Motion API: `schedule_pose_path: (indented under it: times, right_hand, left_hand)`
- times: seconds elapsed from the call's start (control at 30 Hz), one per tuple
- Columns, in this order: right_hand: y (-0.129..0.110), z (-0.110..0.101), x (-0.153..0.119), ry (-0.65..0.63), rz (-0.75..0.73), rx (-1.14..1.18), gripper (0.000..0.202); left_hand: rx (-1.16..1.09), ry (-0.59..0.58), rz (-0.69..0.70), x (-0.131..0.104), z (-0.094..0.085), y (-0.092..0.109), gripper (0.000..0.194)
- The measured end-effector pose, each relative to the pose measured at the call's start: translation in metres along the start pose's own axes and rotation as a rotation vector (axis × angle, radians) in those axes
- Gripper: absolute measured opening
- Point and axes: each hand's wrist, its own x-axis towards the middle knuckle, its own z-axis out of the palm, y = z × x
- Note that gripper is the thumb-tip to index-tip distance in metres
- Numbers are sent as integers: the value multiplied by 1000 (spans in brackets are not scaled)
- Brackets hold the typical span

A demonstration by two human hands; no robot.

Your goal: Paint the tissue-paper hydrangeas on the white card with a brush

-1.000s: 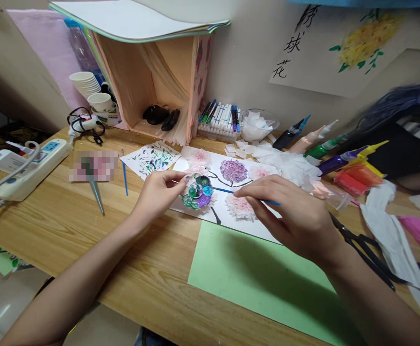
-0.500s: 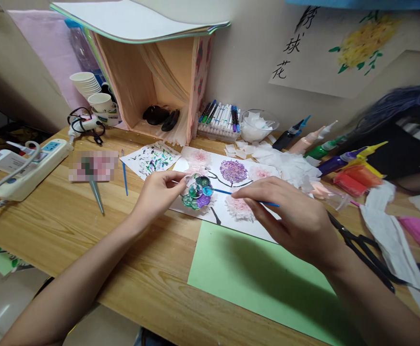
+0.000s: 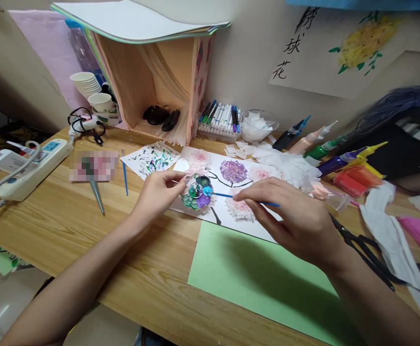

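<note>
Left hand (image 3: pixel 161 192) pinches the edge of a small, round, flower-shaped palette (image 3: pixel 196 192) smeared green and purple; right hand (image 3: pixel 292 216) grips a slim blue paintbrush (image 3: pixel 224 195), tip at the palette's light-blue patch. Beneath both hands, on the pale wooden bench (image 3: pixel 134 278): white paper sheet (image 3: pixel 219 203) with fluffy pink blossoms (image 3: pixel 239 207)

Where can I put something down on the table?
Bare wood shows between the left forearm and the green paper, and toward the front edge between that forearm and the power strip. It's crowded on the right, around the scissors and paint bottles.
</note>
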Motion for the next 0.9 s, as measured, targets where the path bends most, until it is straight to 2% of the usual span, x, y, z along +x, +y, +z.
schedule_pose_path:
  times: [0.47, 0.63, 0.9]
  right_hand:
    - [2, -1, 0, -12, 14, 18, 14]
    - [2, -2, -1, 35, 33, -3, 15]
    - [4, -3, -5, 162, 213, 18, 13]
  left_hand:
    - [12, 0, -6, 0, 0, 0, 28]
    - [6, 0, -9, 0, 0, 0, 28]
    - [-33, -2, -11, 0, 0, 4, 31]
